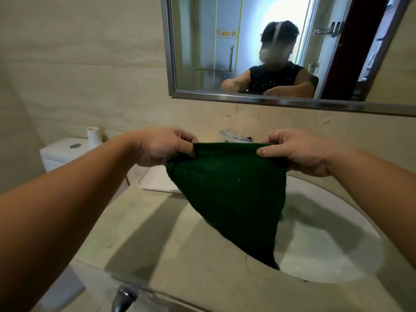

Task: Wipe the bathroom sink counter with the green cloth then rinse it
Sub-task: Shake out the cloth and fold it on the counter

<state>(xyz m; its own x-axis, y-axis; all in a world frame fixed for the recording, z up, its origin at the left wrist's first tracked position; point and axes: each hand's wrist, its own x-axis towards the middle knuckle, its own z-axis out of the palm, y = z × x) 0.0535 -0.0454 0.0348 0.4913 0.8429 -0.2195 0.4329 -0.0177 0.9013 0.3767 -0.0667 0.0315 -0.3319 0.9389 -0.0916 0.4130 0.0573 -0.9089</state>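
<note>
Cloth (229, 190) hangs over the basin (326, 244), its top edge pinched by left hand (162, 147) and right hand (297, 152) — no water visible, so wiping or rinsing likely remains.

— Is anything showing text you can read?

— Only one item: a small sign (228, 33) is appearing in the mirror (225, 95), sitting on the glass door (222, 52) reflected there, above its handle.

— What is it saying?

— It is carrying an orange arrow that is pointing left in the reflection, with one orange Chinese character beside it. The character is coming through too small and blurred to read with certainty.

— Anything printed on the cloth, tap or worktop?

— No lettering is showing on them.
</note>
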